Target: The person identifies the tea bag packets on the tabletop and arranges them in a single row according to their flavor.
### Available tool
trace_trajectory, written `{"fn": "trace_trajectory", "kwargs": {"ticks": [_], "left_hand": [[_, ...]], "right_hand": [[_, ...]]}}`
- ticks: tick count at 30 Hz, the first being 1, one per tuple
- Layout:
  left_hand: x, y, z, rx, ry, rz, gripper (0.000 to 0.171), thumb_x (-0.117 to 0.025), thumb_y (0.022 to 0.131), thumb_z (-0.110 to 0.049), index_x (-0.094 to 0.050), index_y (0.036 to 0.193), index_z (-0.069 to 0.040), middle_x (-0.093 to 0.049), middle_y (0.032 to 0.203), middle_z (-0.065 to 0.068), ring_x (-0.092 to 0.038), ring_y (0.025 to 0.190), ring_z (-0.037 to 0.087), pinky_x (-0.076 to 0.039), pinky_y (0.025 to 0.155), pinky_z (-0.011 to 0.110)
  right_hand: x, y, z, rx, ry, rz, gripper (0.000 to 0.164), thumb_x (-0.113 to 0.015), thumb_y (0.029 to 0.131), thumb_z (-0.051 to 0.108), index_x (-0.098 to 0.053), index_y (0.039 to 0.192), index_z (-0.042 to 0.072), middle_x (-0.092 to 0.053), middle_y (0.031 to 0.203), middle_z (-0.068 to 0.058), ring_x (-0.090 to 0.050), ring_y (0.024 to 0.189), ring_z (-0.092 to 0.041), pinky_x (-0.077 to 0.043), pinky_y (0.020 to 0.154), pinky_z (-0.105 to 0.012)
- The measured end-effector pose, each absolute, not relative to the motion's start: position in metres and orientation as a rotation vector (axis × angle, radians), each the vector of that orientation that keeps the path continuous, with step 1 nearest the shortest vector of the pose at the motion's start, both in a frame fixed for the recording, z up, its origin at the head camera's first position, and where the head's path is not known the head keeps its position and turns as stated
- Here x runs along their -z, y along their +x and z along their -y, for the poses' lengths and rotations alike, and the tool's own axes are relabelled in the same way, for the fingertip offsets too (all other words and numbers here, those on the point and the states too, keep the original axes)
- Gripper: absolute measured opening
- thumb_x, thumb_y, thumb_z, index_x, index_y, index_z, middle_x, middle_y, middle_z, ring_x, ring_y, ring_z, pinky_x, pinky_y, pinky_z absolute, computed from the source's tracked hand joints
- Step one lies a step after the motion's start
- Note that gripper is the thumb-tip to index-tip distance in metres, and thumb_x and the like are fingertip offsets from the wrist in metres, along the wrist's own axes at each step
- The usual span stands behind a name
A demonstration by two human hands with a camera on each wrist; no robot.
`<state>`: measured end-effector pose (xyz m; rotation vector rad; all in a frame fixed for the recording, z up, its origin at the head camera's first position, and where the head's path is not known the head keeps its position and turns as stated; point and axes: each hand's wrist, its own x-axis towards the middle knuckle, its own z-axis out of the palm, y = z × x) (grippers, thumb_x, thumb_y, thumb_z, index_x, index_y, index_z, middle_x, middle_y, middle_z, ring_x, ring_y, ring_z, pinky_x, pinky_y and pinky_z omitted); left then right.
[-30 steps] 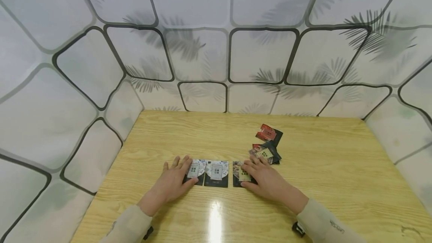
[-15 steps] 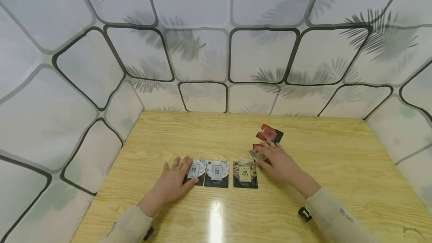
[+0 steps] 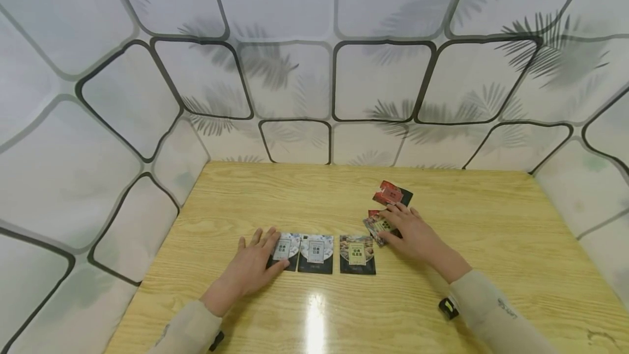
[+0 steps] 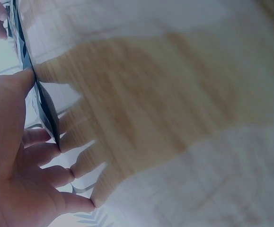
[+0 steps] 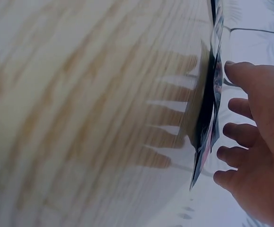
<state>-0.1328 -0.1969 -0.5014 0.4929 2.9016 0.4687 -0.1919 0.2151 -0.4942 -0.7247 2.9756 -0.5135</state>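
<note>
In the head view, my left hand (image 3: 253, 261) rests flat with straight fingers across a blue-and-white sachet (image 3: 285, 249), covering its left part. The left wrist view has the thumb at the sachet's edge and fingertips down on the table. Beside it lie a second blue-and-white sachet (image 3: 315, 254) and, past a small gap, a brown-patterned sachet (image 3: 357, 254) with a yellow label. My right hand (image 3: 417, 236) hovers over a small pile, partly hiding a tilted yellow-labelled sachet (image 3: 377, 228) on top. The right wrist view shows its fingers (image 5: 241, 135) loosely extended, just above the sachets.
A red sachet (image 3: 391, 194) lies behind the pile, and a red corner (image 3: 374, 213) pokes out of the pile itself. The wooden table (image 3: 275, 190) is glossy, meeting a patterned fabric wall (image 3: 295, 141) at the back and sides.
My right hand has left the brown-patterned sachet and moved right and back to the pile, uncovering that sachet. The pile's top sachet has turned a little. My left hand has stayed put.
</note>
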Motion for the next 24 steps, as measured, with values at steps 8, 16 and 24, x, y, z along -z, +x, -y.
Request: {"fn": "trace_trajectory", "kwargs": {"ticks": [8, 16, 24], "left_hand": [[0.5010, -0.1326, 0.1962, -0.468, 0.483, -2.909, 0.078, -0.059, 0.105, -0.053, -0.038, 0.163, -0.005, -0.036, 0.170, 0.019, -0.029, 0.157, 0.049, -0.023, 0.117, 0.082], [0.5000, -0.1324, 0.1963, -0.469, 0.484, -2.906, 0.078, -0.060, 0.105, -0.053, -0.038, 0.163, -0.005, -0.036, 0.170, 0.019, -0.029, 0.158, 0.049, -0.023, 0.117, 0.082], [0.5006, -0.1320, 0.1971, -0.466, 0.491, -2.902, 0.078, -0.059, 0.105, -0.054, -0.038, 0.163, -0.006, -0.035, 0.170, 0.018, -0.028, 0.158, 0.049, -0.023, 0.117, 0.082]], "right_hand": [[0.4972, -0.1942, -0.2178, 0.484, -0.713, -2.962, 0.061, -0.065, 0.105, 0.038, -0.052, 0.155, 0.005, -0.042, 0.163, -0.030, -0.032, 0.153, -0.055, -0.025, 0.121, -0.075], [0.4952, -0.1938, -0.2163, 0.469, -0.689, -2.937, 0.072, -0.067, 0.103, 0.043, -0.045, 0.160, 0.006, -0.031, 0.167, -0.033, -0.028, 0.154, -0.058, -0.022, 0.122, -0.075], [0.4915, -0.1943, -0.2149, 0.408, -0.669, -2.954, 0.079, -0.070, 0.101, 0.047, -0.040, 0.162, 0.007, -0.030, 0.168, -0.032, -0.030, 0.154, -0.055, -0.023, 0.122, -0.075]]}}
